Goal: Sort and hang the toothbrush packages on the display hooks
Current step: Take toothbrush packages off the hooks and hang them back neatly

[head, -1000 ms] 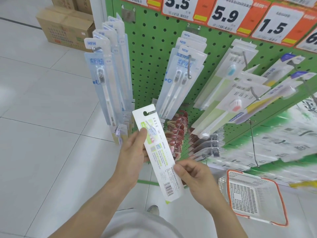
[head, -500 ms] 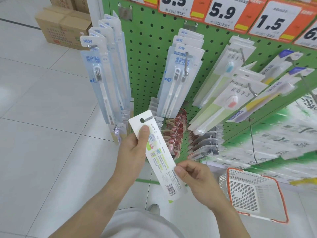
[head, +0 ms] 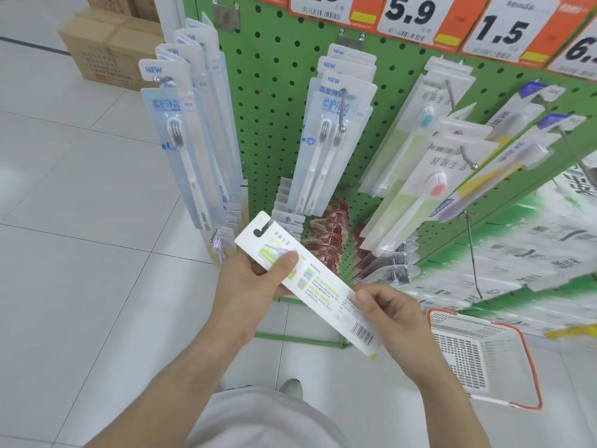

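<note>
Both hands gripped the long white cardboard toothbrush package (head: 318, 287), left hand (head: 250, 282) thumb clamped nearer its hang-hole than before, right hand (head: 389, 313) fingers pinching beside its barcode.

I see a green pegboard (head: 274, 101) hung with toothbrush packages (head: 332, 140), and a basket (head: 529, 379) and cardboard boxes (head: 106, 53) on the tiled floor (head: 80, 253).

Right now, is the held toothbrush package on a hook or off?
Off: the toothbrush package is held between left hand and right hand, hang hole free.
</note>
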The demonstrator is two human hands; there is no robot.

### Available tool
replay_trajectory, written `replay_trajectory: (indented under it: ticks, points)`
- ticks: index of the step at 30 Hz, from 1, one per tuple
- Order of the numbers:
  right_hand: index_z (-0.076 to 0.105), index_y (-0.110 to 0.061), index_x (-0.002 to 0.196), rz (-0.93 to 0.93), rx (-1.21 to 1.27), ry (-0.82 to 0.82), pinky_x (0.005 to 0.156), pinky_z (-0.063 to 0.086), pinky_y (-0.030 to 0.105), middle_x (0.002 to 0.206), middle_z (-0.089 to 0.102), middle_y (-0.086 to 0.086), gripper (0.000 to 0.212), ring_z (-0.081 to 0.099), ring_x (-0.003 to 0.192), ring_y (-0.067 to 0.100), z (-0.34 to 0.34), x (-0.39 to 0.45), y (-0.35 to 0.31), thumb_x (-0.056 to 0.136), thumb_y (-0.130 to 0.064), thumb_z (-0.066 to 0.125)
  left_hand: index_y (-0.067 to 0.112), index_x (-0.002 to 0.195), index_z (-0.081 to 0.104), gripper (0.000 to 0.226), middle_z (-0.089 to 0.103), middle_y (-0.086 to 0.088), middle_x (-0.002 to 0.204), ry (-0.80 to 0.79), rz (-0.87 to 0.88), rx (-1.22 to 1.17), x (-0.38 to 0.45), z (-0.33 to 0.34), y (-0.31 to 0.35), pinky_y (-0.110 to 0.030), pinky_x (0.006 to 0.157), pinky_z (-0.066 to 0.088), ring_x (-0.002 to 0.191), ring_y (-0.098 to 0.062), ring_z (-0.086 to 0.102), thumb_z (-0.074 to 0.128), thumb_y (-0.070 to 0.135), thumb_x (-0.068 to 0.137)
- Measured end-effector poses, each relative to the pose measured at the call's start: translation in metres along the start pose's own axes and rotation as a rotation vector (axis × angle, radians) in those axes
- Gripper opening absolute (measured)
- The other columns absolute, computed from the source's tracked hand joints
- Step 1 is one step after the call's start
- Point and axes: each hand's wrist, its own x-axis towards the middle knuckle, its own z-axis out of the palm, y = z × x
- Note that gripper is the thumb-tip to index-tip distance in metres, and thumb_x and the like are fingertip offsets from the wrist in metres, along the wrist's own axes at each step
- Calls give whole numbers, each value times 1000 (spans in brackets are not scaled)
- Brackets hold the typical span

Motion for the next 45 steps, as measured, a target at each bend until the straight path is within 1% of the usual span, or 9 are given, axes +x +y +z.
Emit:
replay_trajectory:
  ticks: [8,18,22,26,31,35,38,41,45]
  points:
    - [73,-1,112,13,82,-55,63,56,26,106,76,13,30,71,83,19,-23,1,-1,82,-6,70,-4,113,64,22,77,-15,104,68,-58,-153,2,-2,-4,-48,80,62,96,-33,75,65,7,94]
    - [69,-10,126,80,80,-189,84,60,35,119,74,11,32,71,100,20,-39,-4,-4,95,-13,66,2,127,60,30,77,-12,108,65,-183,-224,2,-1,-6,-30,64,62,92,-24,76,56,19,101]
    - [78,-17,107,34,-304,-53,96,56,35,103,78,-7,19,73,97,8,-33,-4,0,88,-13,76,-1,123,61,31,77,-13,104,31,-182,-159,1,1,-4,-33,65,62,90,-27,76,63,15,96]
    - [70,-46,104,-40,-516,33,96,48,13,106,67,-40,25,62,104,-13,-11,-10,2,92,-25,74,2,120,60,25,76,-15,105,-32,-190,-137,-6,11,-4,-39,71,64,94,-29,76,62,12,97]
    - [68,-25,129,-358,-663,40,106,47,33,131,66,-19,31,56,124,-4,7,-16,11,101,-25,55,4,118,60,19,74,-18,110,-48,-204,-159,-9,18,-5,-43,73,64,101,-33,73,58,7,99]
    - [56,-27,143,-367,-719,-5,119,24,19,145,36,-33,48,26,139,-20,7,-18,5,101,-49,49,10,121,65,24,75,-16,108,-51,-227,-197,-10,24,2,-46,75,64,102,-34,72,54,5,100]
    - [43,-32,151,-325,-834,-69,120,27,23,157,34,-19,60,28,147,-5,6,-18,7,97,-54,54,14,115,69,22,77,-10,102,-91,-184,-103,-15,31,9,-46,76,63,98,-29,74,54,5,100]
    - [50,-32,146,-385,-898,26,99,49,23,145,57,-12,51,55,128,7,8,-17,11,99,-15,55,17,111,66,22,74,-10,108,-228,-97,105,-22,34,10,-43,75,63,101,-25,72,73,23,91]
    - [57,-49,122,-374,-696,171,67,47,11,90,71,-27,41,64,76,-3,3,-21,7,98,-17,55,42,108,60,43,68,17,113,-464,137,489,-32,35,16,-32,95,54,113,-6,64,81,53,73]
